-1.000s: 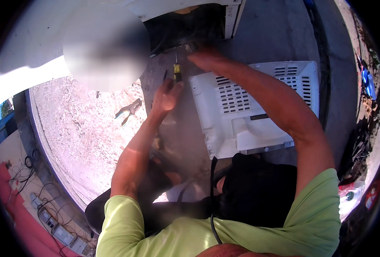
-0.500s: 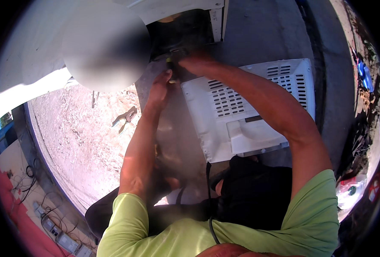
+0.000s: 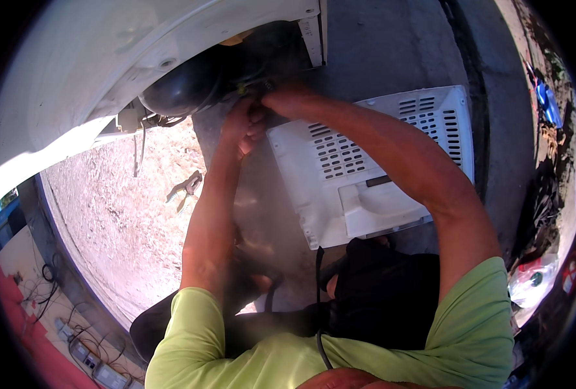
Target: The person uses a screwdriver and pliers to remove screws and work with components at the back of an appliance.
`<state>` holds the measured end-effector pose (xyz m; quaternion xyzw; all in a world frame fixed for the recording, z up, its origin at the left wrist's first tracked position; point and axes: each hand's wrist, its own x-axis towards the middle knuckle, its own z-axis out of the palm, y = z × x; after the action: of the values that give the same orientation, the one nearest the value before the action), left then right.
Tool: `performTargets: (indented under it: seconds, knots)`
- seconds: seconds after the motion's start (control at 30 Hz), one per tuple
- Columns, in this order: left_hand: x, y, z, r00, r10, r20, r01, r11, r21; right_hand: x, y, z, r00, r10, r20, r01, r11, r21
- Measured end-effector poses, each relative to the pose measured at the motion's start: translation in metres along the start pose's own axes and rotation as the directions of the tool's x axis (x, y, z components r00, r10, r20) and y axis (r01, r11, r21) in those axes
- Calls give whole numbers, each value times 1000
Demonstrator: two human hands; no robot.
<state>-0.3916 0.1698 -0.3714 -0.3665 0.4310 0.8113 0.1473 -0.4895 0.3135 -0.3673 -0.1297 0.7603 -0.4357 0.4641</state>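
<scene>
Both my hands meet at the open lower compartment of a white appliance [image 3: 106, 52] lying on the ground. My left hand [image 3: 241, 124] has its fingers curled just below the dark opening, beside a round black compressor [image 3: 184, 87] with wires. My right hand [image 3: 289, 100] reaches in from the right, and its fingertips are lost in the shadow. A small yellowish bit [image 3: 239, 85] shows just above my left hand. What either hand grips is hidden.
A white vented cover panel [image 3: 379, 175] lies flat on the ground under my right forearm. Pliers [image 3: 185, 188] lie on the sandy ground to the left. Cables and power strips [image 3: 74, 337] sit at the lower left, bags and clutter [image 3: 534, 279] at the right.
Both hands have moved up and closer together into the compartment. The yellow-handled tool seen between them a second ago is no longer clearly visible. The view has shifted toward the compressor.
</scene>
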Motion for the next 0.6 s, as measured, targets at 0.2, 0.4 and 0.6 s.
performTargets:
  seconds: [0.2, 0.4, 0.6]
  knots:
    - [14, -4, -27, 918, -37, 394, 181, 925, -335, 19, 10, 0, 989, -149, 1, 144, 950, -276]
    - [19, -12, -29, 827, 54, 559, 276, 828, -488, 17, 13, -9, 994, -62, 86, 69, 995, -77]
    - [16, -6, -32, 869, -20, 494, 204, 925, -320, 15, 16, -27, 956, 109, 273, -186, 944, 273]
